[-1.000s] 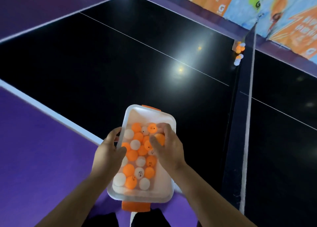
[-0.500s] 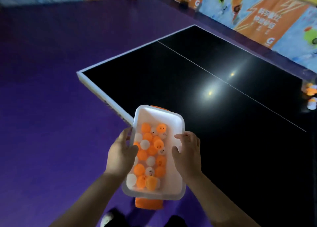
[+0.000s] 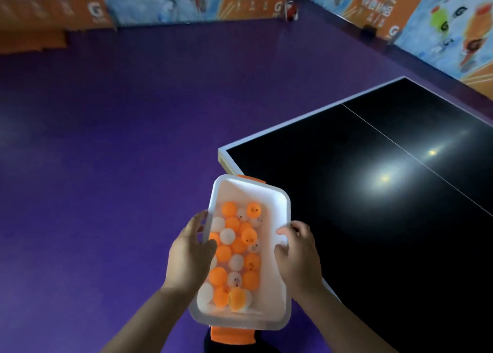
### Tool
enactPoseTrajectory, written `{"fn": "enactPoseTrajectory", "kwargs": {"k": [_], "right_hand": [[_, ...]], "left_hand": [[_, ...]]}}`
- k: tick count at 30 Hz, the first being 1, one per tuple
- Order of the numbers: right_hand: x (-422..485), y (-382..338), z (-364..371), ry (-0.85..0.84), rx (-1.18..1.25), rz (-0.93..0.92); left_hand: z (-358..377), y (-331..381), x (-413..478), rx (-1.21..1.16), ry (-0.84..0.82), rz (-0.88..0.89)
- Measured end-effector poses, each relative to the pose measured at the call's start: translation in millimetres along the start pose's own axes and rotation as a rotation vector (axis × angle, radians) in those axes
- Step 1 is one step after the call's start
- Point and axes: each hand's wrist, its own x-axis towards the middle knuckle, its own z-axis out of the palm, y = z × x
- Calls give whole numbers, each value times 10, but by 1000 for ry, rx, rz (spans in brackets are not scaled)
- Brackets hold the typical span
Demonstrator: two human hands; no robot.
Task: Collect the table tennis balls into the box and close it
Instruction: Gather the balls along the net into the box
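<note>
Orange and white balls (image 3: 236, 248) heap in the open white box (image 3: 277, 294), orange latches (image 3: 232, 335) at both ends. The left hand (image 3: 190, 254) and right hand (image 3: 298, 254) clasp its long rims with curled fingers, over purple floor (image 3: 106, 192) beside the bench (image 3: 373, 219).

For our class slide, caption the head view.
Left hand and right hand hold an open box of balls beside the table.

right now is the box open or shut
Open: the box has no lid on, and the balls lie exposed inside.

Dim, motion-blurred view; lamp glare on the table (image 3: 346, 219).
</note>
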Motion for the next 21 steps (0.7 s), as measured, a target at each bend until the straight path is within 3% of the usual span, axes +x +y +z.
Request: {"fn": "enactPoseTrajectory", "kwargs": {"k": [13, 21], "right_hand": [[2634, -1167, 648, -52, 92, -191], [3762, -1680, 1015, -81, 56, -197]], "left_hand": [[-758, 609, 2308, 11, 248, -16], [-1053, 759, 3515, 2, 265, -10]]}}
